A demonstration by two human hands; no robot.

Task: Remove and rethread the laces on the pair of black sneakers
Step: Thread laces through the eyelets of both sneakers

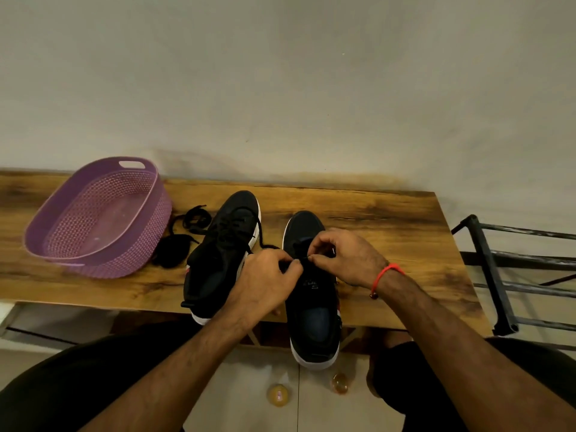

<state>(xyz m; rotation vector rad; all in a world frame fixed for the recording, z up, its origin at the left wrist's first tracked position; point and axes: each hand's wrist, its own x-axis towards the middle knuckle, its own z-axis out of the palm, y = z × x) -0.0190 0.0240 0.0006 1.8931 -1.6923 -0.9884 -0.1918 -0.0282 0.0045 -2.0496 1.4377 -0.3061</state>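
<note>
Left hand [265, 283]: pinches lace [300, 259] over right sneaker [311, 294].
Right hand [343, 257]: pinches same lace.
Surroundings: laced left sneaker [218, 254], loose laces [184, 235], purple basket [96, 216] on bench [389, 232].

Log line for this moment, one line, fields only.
step: lacing right sneaker | left hand: pinching lace | right hand: pinching lace | left sneaker: laced | loose lace: beside basket

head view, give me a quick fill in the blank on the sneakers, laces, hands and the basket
1. Both hands, left hand and right hand, pinch a lace over the ____ sneaker.
2. The purple basket holds ____.
3. The loose lace lies between the basket and the ____ sneaker.
4. The red thread is on the ____ wrist.

Missing words: right; nothing; left; right
</note>
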